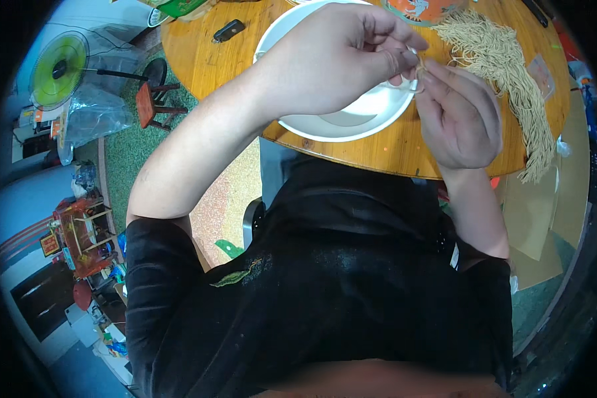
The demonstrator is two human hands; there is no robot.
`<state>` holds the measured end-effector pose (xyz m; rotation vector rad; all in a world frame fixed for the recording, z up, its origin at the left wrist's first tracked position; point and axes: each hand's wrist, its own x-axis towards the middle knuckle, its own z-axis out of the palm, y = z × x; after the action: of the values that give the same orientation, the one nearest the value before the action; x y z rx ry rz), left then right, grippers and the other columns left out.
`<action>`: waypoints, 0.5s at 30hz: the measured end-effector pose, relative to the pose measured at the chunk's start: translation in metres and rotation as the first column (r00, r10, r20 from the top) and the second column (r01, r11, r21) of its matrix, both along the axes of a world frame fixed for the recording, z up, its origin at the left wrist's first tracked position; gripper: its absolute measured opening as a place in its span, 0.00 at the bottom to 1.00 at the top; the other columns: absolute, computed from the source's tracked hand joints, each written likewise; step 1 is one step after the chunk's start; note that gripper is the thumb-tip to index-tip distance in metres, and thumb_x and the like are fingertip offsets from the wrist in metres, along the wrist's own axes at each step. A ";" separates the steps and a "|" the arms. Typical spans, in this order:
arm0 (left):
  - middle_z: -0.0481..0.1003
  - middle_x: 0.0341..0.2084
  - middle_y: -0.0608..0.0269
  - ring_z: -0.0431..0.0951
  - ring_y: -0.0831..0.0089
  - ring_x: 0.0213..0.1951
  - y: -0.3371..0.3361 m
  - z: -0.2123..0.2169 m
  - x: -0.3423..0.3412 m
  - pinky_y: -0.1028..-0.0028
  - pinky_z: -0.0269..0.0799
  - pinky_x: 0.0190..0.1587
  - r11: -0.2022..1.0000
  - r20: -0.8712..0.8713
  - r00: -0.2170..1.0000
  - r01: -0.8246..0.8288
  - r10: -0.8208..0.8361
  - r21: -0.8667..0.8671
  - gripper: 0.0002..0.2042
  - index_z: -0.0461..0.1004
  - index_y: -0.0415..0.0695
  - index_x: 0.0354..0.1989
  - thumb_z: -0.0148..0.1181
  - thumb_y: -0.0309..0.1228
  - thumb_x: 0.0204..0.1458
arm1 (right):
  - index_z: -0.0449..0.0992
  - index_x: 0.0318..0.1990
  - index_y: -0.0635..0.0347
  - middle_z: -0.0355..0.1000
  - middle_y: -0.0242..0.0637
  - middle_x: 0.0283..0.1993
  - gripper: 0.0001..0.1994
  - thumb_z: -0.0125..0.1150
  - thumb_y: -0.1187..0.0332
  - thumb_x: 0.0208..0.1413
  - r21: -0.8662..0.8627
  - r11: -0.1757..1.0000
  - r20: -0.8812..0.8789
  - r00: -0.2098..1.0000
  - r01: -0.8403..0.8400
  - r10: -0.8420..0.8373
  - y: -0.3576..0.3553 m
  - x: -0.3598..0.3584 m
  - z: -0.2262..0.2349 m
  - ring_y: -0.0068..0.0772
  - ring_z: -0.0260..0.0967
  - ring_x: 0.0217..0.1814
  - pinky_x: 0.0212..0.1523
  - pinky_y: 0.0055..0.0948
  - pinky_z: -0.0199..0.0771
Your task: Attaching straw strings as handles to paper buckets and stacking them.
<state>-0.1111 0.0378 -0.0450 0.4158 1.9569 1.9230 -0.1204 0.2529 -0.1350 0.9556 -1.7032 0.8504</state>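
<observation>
My left hand (341, 63) reaches over the white basin (292, 126), its thumb and forefinger pinched together. From the right, my right hand (463, 113) meets it fingertip to fingertip, also pinching. Between the two sets of fingertips is a small, thin, tan strand (420, 67); most of it is hidden by the fingers, and its exact shape is too small to tell. Beside my right hand, a long bundle of beige cords (504, 63) lies across the table and hangs over its right edge. The basin's inside is partly covered by my left hand.
The round wooden table (192, 46) holds a small black object (229, 30) at left and an orange printed container (421, 9) at the far side. Flattened cardboard (527, 212) lies right of the table. A green fan (60, 69) and a small wooden stool (154, 104) stand at left.
</observation>
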 end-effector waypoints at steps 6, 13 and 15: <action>0.79 0.32 0.70 0.75 0.84 0.37 -0.010 -0.009 -0.008 0.78 0.74 0.44 0.988 -0.045 0.995 0.085 -0.091 -0.130 0.05 0.80 0.36 0.43 0.62 0.25 0.71 | 0.88 0.40 0.61 0.86 0.35 0.47 0.13 0.82 0.80 0.46 -0.021 0.999 0.024 0.999 -0.034 0.035 -0.004 0.004 0.002 0.33 0.84 0.42 0.40 0.28 0.85; 0.81 0.28 0.58 0.81 0.66 0.31 -0.011 -0.008 -0.003 0.68 0.78 0.38 0.884 -0.329 0.943 -0.106 -0.056 -0.455 0.09 0.81 0.38 0.36 0.63 0.31 0.67 | 0.85 0.37 0.64 0.86 0.42 0.42 0.10 0.79 0.83 0.48 -0.120 0.984 0.192 0.970 -0.129 0.151 0.001 0.024 0.017 0.34 0.84 0.39 0.41 0.28 0.85; 0.82 0.25 0.50 0.84 0.54 0.29 -0.009 -0.005 0.001 0.61 0.81 0.37 0.735 -0.510 0.854 -0.280 -0.103 -0.618 0.12 0.82 0.38 0.32 0.62 0.33 0.66 | 0.83 0.36 0.65 0.86 0.44 0.41 0.09 0.78 0.83 0.49 -0.160 0.966 0.315 0.917 -0.205 0.247 0.002 0.030 0.018 0.35 0.85 0.38 0.41 0.27 0.84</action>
<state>-0.1099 0.0287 -0.0502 0.6683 2.8961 1.0314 -0.0907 0.2547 -0.1174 0.9780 -1.8172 1.3188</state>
